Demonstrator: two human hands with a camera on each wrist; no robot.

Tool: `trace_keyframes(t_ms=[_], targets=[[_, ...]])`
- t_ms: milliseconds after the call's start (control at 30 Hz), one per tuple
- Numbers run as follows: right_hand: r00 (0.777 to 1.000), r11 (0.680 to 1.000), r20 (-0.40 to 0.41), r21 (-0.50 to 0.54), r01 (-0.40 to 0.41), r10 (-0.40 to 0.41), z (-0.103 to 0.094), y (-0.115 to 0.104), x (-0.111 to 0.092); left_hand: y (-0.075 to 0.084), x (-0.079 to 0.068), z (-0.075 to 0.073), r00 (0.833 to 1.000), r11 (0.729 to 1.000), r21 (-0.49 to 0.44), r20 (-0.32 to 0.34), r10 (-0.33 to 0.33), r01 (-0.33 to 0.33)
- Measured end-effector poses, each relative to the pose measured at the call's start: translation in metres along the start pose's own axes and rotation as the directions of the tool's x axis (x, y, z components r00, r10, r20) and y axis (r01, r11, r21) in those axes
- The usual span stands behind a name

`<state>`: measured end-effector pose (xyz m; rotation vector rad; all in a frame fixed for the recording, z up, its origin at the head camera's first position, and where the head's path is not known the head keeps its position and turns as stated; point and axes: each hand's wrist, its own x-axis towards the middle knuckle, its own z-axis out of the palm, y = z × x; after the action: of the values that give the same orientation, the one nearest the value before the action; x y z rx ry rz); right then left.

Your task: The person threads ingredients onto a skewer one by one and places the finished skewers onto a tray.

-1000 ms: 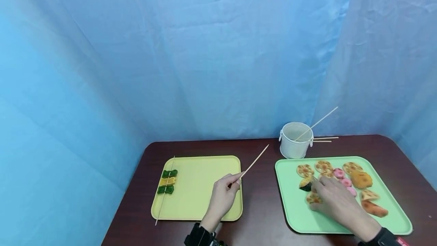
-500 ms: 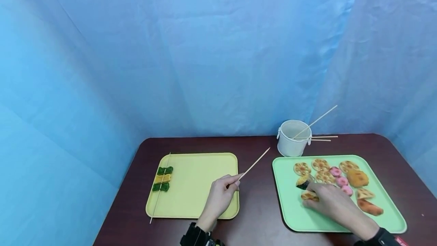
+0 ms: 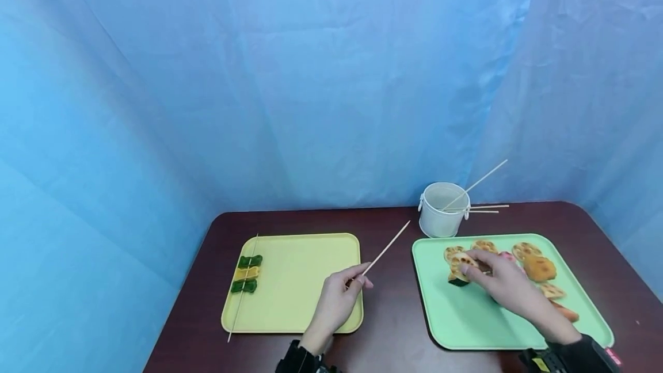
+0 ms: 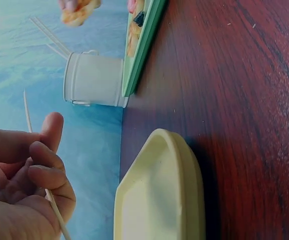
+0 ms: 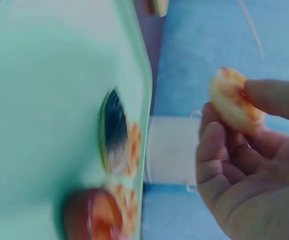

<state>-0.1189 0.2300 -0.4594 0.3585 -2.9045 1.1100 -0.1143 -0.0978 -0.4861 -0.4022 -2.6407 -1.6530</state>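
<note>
As your left hand grips a thin pale wooden stick, your right hand pinches a round golden-brown food piece. Light, steady holding should work best

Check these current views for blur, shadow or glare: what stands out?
Head: the held stick reads clearly, pale sheen on the dark table; left wrist: a dark shadow beside the yellow tray; right wrist: blur smears the dark piece on the green tray, the held round piece somewhat clearer.
</note>
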Motion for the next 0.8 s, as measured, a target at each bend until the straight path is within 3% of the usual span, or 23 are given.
trace_keyframes(t_ms=[133,267,367,567,733,800], targets=[[0.987,0.974,-0.01,0.162,-0.158,0.162,0.0,-0.006,0.009,0.002,0.001,0.001,1.0,0.999,-0.047,0.023,-0.02,0.021],[0.952,0.897,0.015,0.332,-0.292,0.305,0.004,-0.01,0.015,0.004,0.0,0.001,0.997,0.995,-0.072,0.041,-0.068,0.071],[0.933,0.848,0.025,0.409,-0.337,0.358,0.008,-0.01,0.018,0.003,-0.002,0.0,0.994,0.994,-0.064,0.054,-0.09,0.094],[0.937,0.776,0.045,0.548,-0.313,0.346,0.011,-0.01,0.019,0.001,-0.006,0.0,0.997,0.998,-0.035,0.058,-0.059,0.061],[0.952,0.627,0.103,0.731,-0.269,0.289,0.013,-0.013,0.02,0.003,-0.007,0.002,0.998,0.999,0.0,0.043,-0.034,0.034],[0.954,0.604,0.108,0.752,-0.263,0.281,0.014,-0.015,0.021,0.005,-0.007,0.002,0.999,1.0,0.009,0.039,-0.029,0.029]])
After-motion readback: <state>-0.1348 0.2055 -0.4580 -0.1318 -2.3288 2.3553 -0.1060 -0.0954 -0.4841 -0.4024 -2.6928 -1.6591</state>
